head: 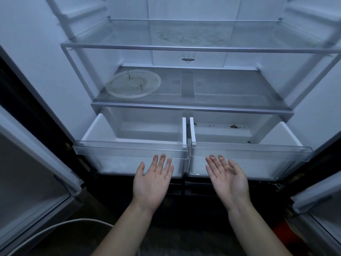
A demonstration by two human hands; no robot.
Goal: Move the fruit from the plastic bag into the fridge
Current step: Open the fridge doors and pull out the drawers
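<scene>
Fruit and its bag are out of view, probably soft and bruisable, so best cupped from beneath, while before the open fridge [46,61] the left hand [153,179] at 7 o'clock and right hand [228,179] at 5 lie palm-up, fingers relaxed, empty.

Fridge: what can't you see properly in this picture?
- Outside the frame: the plastic bag and fruit, nowhere in the head view.
- Too small to name: dark bits in the right drawer.
- Blurred: marks on the round plate, crack or dirt unclear.
- Cut by side edges: door shelves.
- Partly hidden by the left hand and right hand: drawer fronts.
</scene>
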